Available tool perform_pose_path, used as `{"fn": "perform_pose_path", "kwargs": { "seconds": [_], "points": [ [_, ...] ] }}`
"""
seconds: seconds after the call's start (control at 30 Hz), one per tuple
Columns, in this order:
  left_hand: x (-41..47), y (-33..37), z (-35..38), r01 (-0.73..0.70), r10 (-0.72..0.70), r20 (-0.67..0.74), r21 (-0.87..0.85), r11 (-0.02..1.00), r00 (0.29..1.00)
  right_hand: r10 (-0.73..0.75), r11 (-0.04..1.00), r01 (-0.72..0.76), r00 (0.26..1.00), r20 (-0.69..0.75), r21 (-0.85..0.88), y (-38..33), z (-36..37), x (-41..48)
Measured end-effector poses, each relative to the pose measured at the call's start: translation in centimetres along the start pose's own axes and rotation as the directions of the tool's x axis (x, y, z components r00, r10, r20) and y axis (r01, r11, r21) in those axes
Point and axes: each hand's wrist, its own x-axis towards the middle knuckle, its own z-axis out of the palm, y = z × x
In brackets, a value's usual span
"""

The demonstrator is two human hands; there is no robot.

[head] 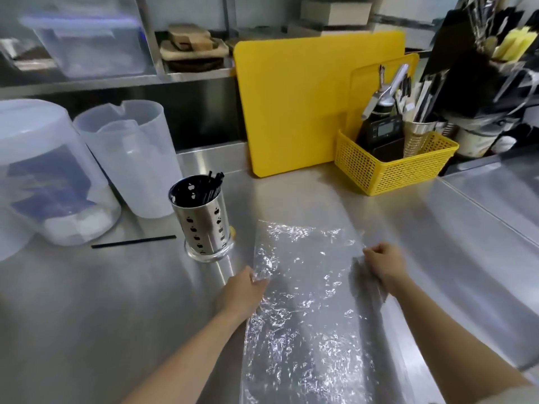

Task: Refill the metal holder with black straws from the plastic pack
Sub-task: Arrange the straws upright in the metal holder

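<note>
Lower centre, the clear plastic pack (306, 310) stretches between both hands: the left hand (245, 287) pinches its left edge, and the right hand (385, 265) curls round its right edge. The metal holder (204, 223) stands left of centre, above the left hand and apart from it, with a few black straws (214, 185) leaning inside. One loose straw (134, 242) lies left of it.
</note>
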Motion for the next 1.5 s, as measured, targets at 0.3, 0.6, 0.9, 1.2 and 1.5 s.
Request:
{"fn": "perform_pose_path", "kwargs": {
  "seconds": [0.3,0.6,0.9,1.2,1.5],
  "points": [
    [-0.5,-1.6,-6.6,0.011,-0.004,-0.221,0.030,0.999,0.975,-0.241,0.970,0.242,0.970,0.035,-0.021,-8.1,0.3,0.1],
    [0.1,-6.4,-13.2,0.080,-0.072,-0.387,0.006,0.997,0.919,-0.442,0.897,0.400,0.830,0.341,0.189,-15.6,9.6,-7.9],
    [3.1,-10.1,-16.0,0.017,0.068,-0.411,0.200,0.980,0.909,-0.592,0.788,0.412,0.711,0.380,0.458,-18.3,19.3,-11.5],
    [8.8,-13.3,-18.0,-0.096,0.262,-0.336,0.440,0.893,0.905,-0.598,0.762,0.421,0.747,0.288,0.491,-17.0,22.3,-10.4],
    [12.4,-15.6,-19.0,-0.176,0.344,-0.301,0.468,0.866,0.889,-0.596,0.755,0.432,0.766,0.240,0.493,-16.2,23.1,-10.0]
  ]
}}
